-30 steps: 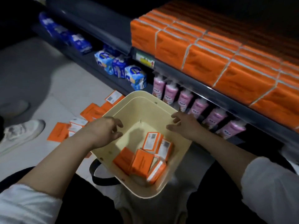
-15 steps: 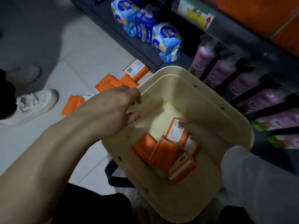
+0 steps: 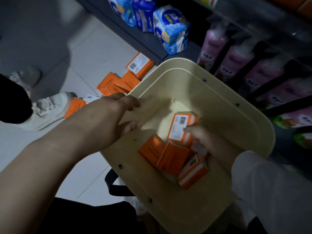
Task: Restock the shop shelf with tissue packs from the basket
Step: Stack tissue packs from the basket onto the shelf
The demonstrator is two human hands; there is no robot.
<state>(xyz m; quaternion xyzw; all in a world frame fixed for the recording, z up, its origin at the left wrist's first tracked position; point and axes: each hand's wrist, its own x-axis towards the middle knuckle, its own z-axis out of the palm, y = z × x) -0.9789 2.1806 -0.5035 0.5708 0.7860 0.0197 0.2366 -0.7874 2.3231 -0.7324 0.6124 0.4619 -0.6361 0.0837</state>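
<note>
Presently, the left rim of the basket point(image 3: 253, 125) is gripped by the left hand point(image 3: 114, 115), while a barcoded orange tissue pack point(image 3: 181, 129) is pinched by the right hand point(image 3: 207, 144) near the basket's middle. Beside it more packs point(image 3: 173, 157) are piled; further packs point(image 3: 118, 83) are strewn on the floor point(image 3: 94, 53) past the left rim.

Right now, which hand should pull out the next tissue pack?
Right, most likely. The right hand is down inside the basket, its thumb on the barcoded tissue pack. The left hand holds the basket's rim, away from that pack, and seems to steady it.
</note>
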